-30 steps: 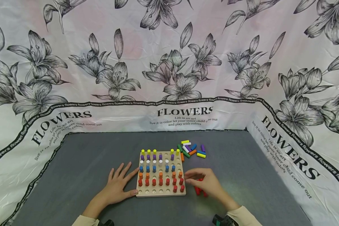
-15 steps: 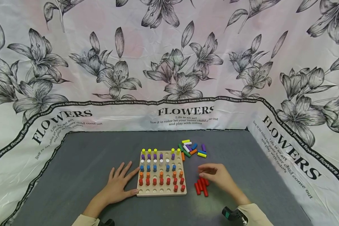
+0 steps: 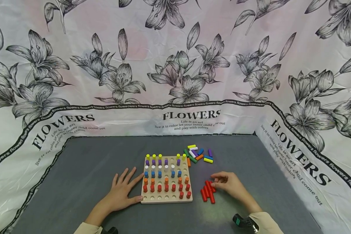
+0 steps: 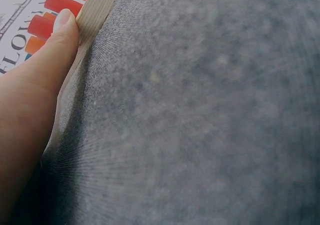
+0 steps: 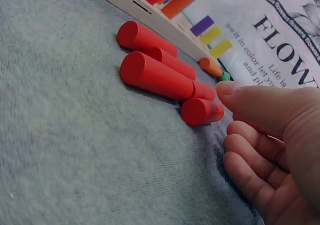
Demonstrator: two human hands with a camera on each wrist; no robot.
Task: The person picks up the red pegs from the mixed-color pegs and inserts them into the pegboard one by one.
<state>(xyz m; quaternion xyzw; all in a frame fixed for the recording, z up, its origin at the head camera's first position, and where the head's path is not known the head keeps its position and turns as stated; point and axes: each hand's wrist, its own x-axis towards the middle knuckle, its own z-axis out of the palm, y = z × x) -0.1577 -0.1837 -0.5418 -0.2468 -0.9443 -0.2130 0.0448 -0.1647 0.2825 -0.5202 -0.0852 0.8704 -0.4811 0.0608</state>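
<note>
A wooden pegboard (image 3: pixel 174 201) holds rows of upright pegs: yellow, purple, white, blue, orange and red. My left hand (image 3: pixel 124 191) lies with spread fingers at the board's left side. Its thumb (image 4: pixel 62 40) touches the board's edge beside the red pegs, as the left wrist view shows. On the right, several loose red pegs (image 3: pixel 207 191) lie in a small pile on the table. My right hand (image 3: pixel 231 186) hovers at the pile's right side, fingers loosely bent, with no peg seen between them. In the right wrist view the thumb tip (image 5: pixel 227 88) is right by a red peg (image 5: pixel 202 111).
Beyond the board's far right corner lie more loose pegs (image 3: pixel 199 157) in green, white, purple, blue, orange and yellow. One orange peg (image 3: pixel 188 162) is against the board's right side. A floral cloth (image 3: pixel 190 120) walls in the grey table (image 3: pixel 120 146).
My right hand has moved from the board's right edge to the right side of the red pile, uncovering those pegs. The left hand stays in place.
</note>
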